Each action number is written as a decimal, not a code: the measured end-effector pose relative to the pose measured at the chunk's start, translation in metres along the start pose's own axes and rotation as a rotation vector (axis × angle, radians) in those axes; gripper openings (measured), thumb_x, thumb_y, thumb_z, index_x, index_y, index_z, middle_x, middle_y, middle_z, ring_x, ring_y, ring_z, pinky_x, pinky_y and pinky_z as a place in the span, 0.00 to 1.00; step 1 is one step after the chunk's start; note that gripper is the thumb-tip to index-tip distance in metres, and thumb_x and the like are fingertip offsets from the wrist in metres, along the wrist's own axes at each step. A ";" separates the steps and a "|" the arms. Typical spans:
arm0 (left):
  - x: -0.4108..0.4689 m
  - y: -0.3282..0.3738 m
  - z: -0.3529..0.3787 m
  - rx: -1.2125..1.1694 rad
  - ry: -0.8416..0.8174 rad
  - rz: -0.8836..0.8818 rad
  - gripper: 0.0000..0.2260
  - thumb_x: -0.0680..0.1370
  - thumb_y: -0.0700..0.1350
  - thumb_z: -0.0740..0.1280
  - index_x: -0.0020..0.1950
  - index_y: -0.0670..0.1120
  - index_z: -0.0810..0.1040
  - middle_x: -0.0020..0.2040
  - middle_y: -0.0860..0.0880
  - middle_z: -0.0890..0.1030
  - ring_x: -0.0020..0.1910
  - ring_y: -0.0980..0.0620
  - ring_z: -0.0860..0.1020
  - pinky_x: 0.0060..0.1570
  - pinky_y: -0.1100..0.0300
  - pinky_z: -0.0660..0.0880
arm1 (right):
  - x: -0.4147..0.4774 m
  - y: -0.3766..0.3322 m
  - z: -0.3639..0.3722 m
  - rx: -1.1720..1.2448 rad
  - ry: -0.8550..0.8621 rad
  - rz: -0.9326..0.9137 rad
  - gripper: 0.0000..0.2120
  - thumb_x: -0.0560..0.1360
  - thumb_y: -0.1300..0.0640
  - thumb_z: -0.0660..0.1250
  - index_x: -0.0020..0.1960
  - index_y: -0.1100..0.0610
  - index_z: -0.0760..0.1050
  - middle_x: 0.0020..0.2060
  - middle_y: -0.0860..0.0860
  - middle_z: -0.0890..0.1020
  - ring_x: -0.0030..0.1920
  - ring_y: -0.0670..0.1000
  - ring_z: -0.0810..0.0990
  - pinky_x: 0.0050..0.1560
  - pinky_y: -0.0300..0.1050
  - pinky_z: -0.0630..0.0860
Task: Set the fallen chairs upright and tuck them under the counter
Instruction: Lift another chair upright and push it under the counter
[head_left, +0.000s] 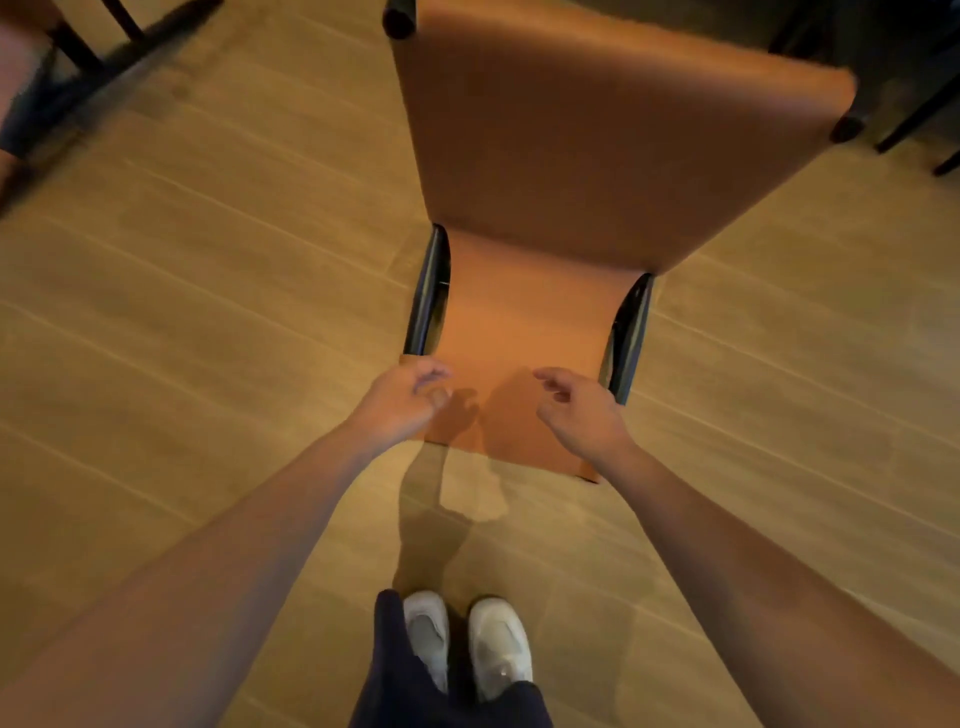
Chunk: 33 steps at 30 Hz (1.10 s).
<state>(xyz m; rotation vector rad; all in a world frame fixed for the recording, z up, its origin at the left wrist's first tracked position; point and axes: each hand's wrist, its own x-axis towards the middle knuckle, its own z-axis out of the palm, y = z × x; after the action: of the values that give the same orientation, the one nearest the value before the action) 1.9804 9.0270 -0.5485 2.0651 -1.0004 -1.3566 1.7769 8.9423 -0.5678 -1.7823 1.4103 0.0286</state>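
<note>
Head view: left hand (410, 400) and right hand (576, 410) are loosely curled and grip nothing, poised over the near backrest end of the orange chair (597, 156). Chair apparently lies on its back on the floor (208, 312), long axis running straight away from the person. Both hands equally near, one per corner.

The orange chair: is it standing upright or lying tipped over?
Tipped over. The chair lies on its back: its backrest is flat on the floor and its seat stands up.
</note>
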 end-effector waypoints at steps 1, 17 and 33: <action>0.019 -0.017 0.013 0.061 -0.069 0.008 0.14 0.81 0.45 0.62 0.67 0.47 0.72 0.70 0.50 0.70 0.64 0.52 0.71 0.55 0.57 0.70 | 0.013 0.019 0.016 -0.055 0.013 -0.004 0.21 0.75 0.56 0.65 0.67 0.47 0.73 0.61 0.48 0.80 0.57 0.46 0.78 0.41 0.22 0.63; 0.207 -0.196 0.130 0.832 -0.039 0.410 0.27 0.79 0.51 0.63 0.76 0.50 0.59 0.78 0.50 0.56 0.76 0.50 0.51 0.71 0.51 0.56 | 0.166 0.176 0.170 -0.521 0.013 -0.369 0.29 0.76 0.56 0.64 0.75 0.52 0.62 0.75 0.58 0.63 0.74 0.56 0.60 0.72 0.42 0.51; 0.226 -0.247 0.162 1.329 -0.046 0.428 0.49 0.72 0.59 0.69 0.77 0.49 0.35 0.76 0.42 0.32 0.75 0.39 0.35 0.69 0.32 0.48 | 0.175 0.212 0.230 -0.937 -0.056 -0.321 0.58 0.68 0.34 0.67 0.75 0.53 0.27 0.75 0.61 0.31 0.74 0.66 0.31 0.67 0.76 0.38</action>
<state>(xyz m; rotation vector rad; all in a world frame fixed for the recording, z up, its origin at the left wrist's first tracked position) 1.9649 9.0045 -0.9198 2.2915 -2.6403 -0.4495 1.7741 8.9415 -0.9260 -2.7162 1.1127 0.6549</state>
